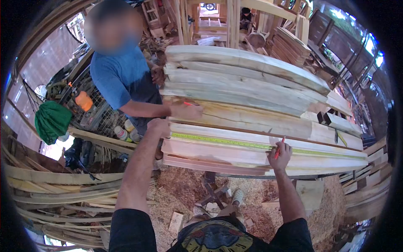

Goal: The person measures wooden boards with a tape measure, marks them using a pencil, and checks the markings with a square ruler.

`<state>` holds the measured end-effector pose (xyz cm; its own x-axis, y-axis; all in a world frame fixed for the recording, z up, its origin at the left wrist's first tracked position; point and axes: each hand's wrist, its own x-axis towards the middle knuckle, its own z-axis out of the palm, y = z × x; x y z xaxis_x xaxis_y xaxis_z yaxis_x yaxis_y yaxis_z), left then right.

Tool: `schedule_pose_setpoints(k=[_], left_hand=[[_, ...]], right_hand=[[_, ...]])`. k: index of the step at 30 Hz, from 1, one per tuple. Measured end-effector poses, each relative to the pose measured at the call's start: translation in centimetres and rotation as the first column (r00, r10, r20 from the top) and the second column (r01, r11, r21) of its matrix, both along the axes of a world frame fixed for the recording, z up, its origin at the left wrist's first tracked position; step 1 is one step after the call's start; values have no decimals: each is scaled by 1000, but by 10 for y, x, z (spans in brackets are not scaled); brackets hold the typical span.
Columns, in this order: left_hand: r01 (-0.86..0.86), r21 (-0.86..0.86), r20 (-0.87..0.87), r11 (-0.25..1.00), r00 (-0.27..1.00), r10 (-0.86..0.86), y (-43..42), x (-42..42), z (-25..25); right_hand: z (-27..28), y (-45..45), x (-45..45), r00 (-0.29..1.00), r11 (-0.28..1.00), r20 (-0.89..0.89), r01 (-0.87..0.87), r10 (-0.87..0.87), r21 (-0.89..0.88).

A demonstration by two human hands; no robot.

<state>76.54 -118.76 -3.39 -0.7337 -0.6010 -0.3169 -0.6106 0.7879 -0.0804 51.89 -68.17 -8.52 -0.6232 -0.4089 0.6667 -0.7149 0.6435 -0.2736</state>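
Observation:
A yellow-green tape measure (226, 142) lies stretched lengthwise along a pale wooden board (210, 148). My left hand (159, 127) is closed on the tape's end, at the board's left edge. In my right hand (280, 156) is a red pencil (283, 139), held upright just over the tape, past its middle; whether its lower tip touches the wood is hidden. Across the boards, a co-worker's hand (187, 110) rests on a browner plank (252, 117) with another red pencil (189, 103).
More rough planks (235, 80) lie side by side beyond. A co-worker in a blue shirt (113, 77) stands at the left end. Small tools (341, 137) sit at the right. Wood strips (63, 201) are stacked at lower left; shavings (168, 197) cover the floor around a trestle (214, 193).

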Motion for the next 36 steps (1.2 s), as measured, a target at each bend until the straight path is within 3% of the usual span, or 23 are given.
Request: schedule_pose_setpoints(k=[9,18,21,27,31,33,36], left_hand=[[-27,-13,-27,1000,999,27,3,1,2],[19,36,148,999,989,-24,10,0,23],[143,24,112,989,983,-145,6,0,17],[183,1,39,983,982,-183,14,7,29],[160,45,-68,986,985,-156,-24,9,-23],[194,110,-232,975,959,-164,31,13,45],[265,85,-247,961,940,-237,48,9,54]], right_hand=[[-6,3,-3,1000,1000,10,5,-5,12],[-4,0,0,1000,1000,4,1,-1,-6],[-1,0,0,1000,1000,12,8,-8,-12],[-12,6,-8,1000,1000,16,2,-2,2],[-8,11,-2,999,999,37,15,-13,-40],[-7,12,-3,997,999,59,43,-41,-34],[-1,15,0,999,998,34,41,-40,-50]])
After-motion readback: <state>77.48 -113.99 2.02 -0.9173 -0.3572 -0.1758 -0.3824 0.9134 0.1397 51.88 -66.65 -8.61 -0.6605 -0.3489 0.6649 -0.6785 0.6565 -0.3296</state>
